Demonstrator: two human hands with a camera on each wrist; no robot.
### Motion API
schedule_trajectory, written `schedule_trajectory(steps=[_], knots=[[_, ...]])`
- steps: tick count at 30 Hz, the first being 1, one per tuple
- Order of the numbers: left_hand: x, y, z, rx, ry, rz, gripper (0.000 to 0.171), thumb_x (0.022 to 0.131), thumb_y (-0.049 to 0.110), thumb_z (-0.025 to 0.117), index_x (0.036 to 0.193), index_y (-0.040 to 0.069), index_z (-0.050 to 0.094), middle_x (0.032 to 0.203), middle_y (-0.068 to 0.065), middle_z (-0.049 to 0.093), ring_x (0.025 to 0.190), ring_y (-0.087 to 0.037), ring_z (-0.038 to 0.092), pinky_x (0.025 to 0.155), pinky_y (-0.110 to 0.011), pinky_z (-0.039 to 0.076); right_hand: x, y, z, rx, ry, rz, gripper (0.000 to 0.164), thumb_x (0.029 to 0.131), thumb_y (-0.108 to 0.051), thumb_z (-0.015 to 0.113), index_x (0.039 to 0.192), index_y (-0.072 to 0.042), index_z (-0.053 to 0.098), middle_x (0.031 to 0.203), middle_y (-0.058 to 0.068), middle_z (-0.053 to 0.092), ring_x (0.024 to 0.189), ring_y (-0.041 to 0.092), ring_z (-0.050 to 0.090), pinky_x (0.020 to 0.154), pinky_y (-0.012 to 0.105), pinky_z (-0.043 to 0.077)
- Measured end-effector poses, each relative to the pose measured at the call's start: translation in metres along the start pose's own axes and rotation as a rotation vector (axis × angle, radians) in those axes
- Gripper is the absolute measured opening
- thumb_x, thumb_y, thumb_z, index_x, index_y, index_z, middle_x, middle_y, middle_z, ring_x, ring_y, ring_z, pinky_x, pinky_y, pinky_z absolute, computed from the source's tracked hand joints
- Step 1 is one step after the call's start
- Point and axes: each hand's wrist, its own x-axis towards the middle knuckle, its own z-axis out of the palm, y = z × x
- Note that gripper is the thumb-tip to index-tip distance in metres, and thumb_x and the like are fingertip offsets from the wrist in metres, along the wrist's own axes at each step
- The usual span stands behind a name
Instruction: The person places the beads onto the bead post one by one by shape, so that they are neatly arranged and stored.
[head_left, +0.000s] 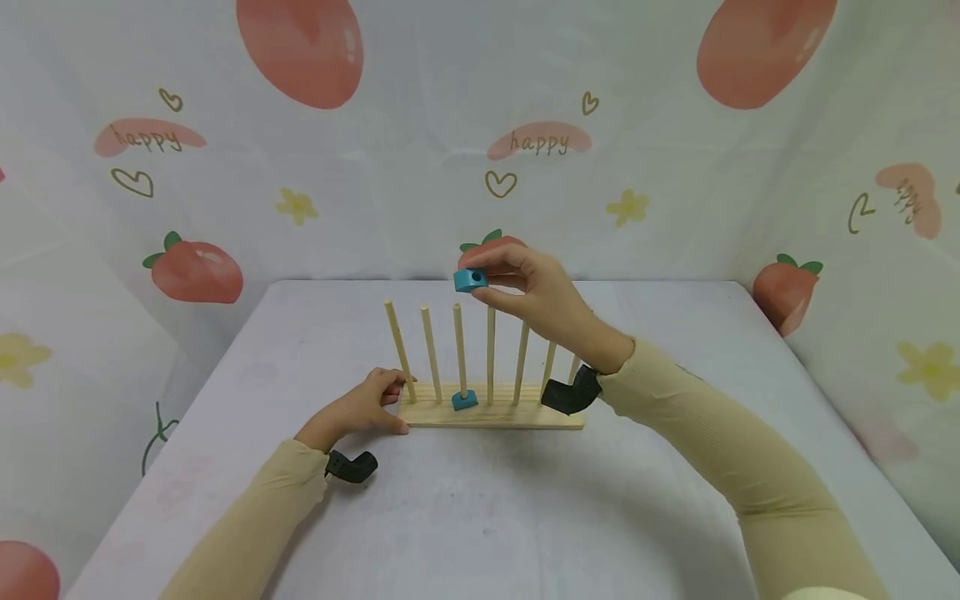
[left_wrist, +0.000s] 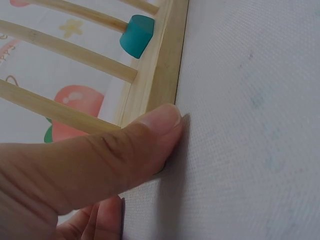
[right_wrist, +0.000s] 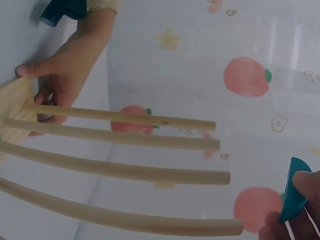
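Note:
A pale wooden peg board (head_left: 525, 417) carries a row of several upright dowels. My left hand (head_left: 367, 402) grips its left end, with the thumb at the front edge and the fingers behind, as the left wrist view also shows. One blue half-round block (head_left: 464, 401) sits at the foot of the third dowel from the left. Above the dowel tops, my right hand (head_left: 536, 292) pinches a second blue half-round block (head_left: 470, 280) between thumb and fingers. A hole shows in this held block, which is apart from the dowels in the right wrist view.
The board stands on a table covered with white cloth (head_left: 480, 517). A white curtain (head_left: 420, 167) printed with fruit, hearts and flowers hangs behind and at both sides. Dark wrist mounts (head_left: 352, 467) are strapped over the beige sleeves.

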Motion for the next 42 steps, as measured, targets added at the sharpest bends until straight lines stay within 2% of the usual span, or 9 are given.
schedule_trajectory(steps=[4, 8, 20, 28, 42], knots=[[0.001, -0.001, 0.000, 0.023, 0.006, 0.004, 0.087, 0.071, 0.008, 0.086, 0.139, -0.009, 0.035, 0.133, -0.024, 0.030, 0.131, -0.040, 0.036, 0.112, -0.048, 0.036, 0.003, 0.002, 0.005, -0.036, 0.009, 0.014, 0.031, 0.087, -0.004, 0.070, 0.118, 0.000, 0.064, 0.117, 0.008, 0.059, 0.105, 0.018, 0.063, 0.096, 0.025, 0.052], [0.001, 0.000, 0.000, 0.041, 0.016, 0.007, 0.086, 0.070, 0.009, 0.087, 0.138, -0.009, 0.036, 0.132, -0.024, 0.032, 0.128, -0.039, 0.038, 0.111, -0.049, 0.037, 0.007, 0.006, 0.009, -0.077, 0.002, 0.025, 0.032, 0.086, -0.006, 0.071, 0.117, 0.000, 0.065, 0.116, 0.009, 0.059, 0.105, 0.018, 0.062, 0.096, 0.030, 0.053], [-0.004, 0.003, 0.001, 0.005, 0.003, 0.041, 0.080, 0.070, 0.004, 0.085, 0.137, -0.004, 0.042, 0.127, -0.023, 0.031, 0.123, -0.037, 0.038, 0.110, -0.048, 0.038, 0.009, 0.011, 0.019, -0.198, -0.064, 0.094, 0.038, 0.084, -0.013, 0.075, 0.120, -0.007, 0.063, 0.111, 0.003, 0.066, 0.104, 0.014, 0.062, 0.096, 0.027, 0.051], [-0.005, 0.006, 0.001, 0.003, 0.013, 0.023, 0.079, 0.070, 0.004, 0.085, 0.137, -0.003, 0.044, 0.131, -0.023, 0.031, 0.125, -0.036, 0.038, 0.111, -0.048, 0.038, 0.009, 0.011, 0.017, -0.215, -0.086, 0.112, 0.039, 0.084, -0.013, 0.075, 0.120, -0.008, 0.062, 0.106, 0.002, 0.067, 0.102, 0.014, 0.063, 0.096, 0.028, 0.051], [-0.003, 0.004, 0.001, 0.008, 0.010, 0.023, 0.080, 0.070, 0.004, 0.085, 0.137, -0.005, 0.042, 0.133, -0.024, 0.029, 0.126, -0.036, 0.038, 0.111, -0.050, 0.037, 0.008, 0.013, 0.015, -0.237, -0.106, 0.109, 0.041, 0.084, -0.013, 0.076, 0.121, -0.008, 0.061, 0.112, 0.002, 0.066, 0.104, 0.013, 0.062, 0.098, 0.027, 0.050]])
